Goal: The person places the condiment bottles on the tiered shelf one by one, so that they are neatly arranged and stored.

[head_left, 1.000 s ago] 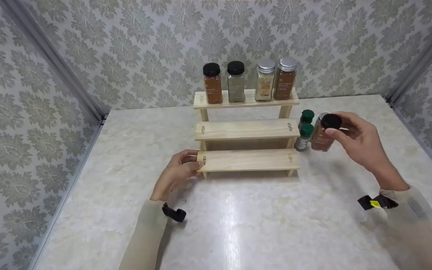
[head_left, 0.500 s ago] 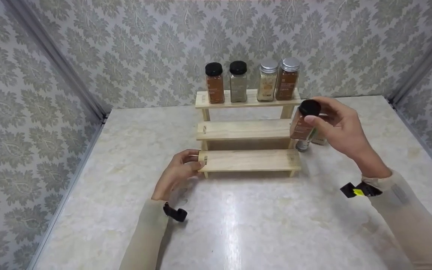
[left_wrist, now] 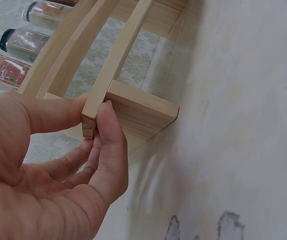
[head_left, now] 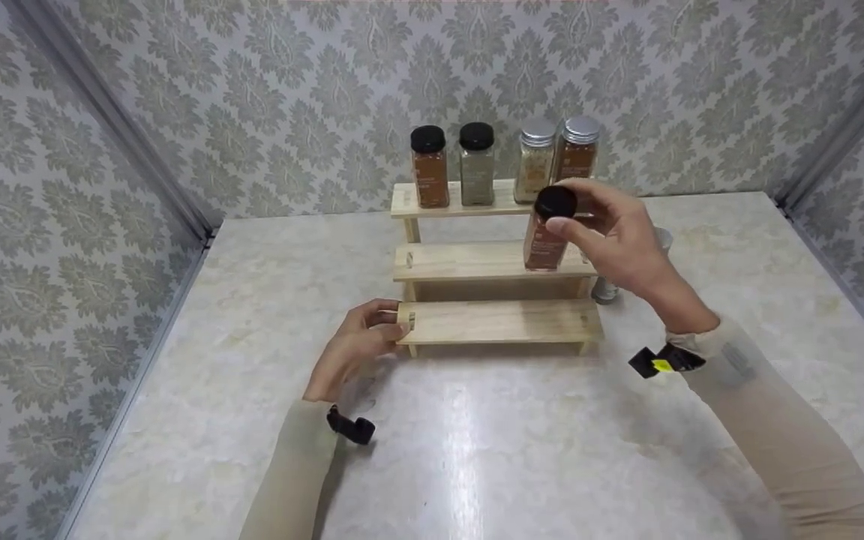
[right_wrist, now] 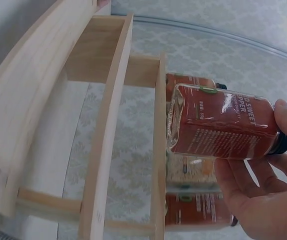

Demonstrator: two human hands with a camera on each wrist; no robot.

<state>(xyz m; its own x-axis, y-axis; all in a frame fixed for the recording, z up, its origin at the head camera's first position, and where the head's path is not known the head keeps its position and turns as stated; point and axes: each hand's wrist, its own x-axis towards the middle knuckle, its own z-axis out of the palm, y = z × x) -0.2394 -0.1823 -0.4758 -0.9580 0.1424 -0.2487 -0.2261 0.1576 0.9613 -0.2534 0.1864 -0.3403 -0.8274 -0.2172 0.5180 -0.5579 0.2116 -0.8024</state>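
My right hand (head_left: pixel 616 236) holds a glass spice jar (head_left: pixel 545 240) by its upper part, thumb on the near side. Red powder fills this black-capped jar, and its label in the right wrist view reads partly "sweet pepper". In the head view it overlaps the right part of the middle shelf of a three-tier wooden rack (head_left: pixel 499 321). With thumb and fingers, my left hand (head_left: pixel 357 345) pinches the left end of the bottom shelf; the left wrist view shows that shelf end (left_wrist: pixel 91 117) between them.
On the top shelf stand a black-capped orange-red jar (head_left: pixel 430 169), a black-capped greyish jar (head_left: pixel 476 166), a silver-capped pale jar (head_left: pixel 535 161) and a silver-capped red-brown jar (head_left: pixel 578 146). Right of the rack, a small jar (head_left: pixel 605 291) is mostly hidden behind my right hand. Patterned wall panels surround the table.
My right hand has carried the red-powder jar leftward from beside the green-capped jars to over the middle shelf. My left hand has stayed on the bottom shelf's end.
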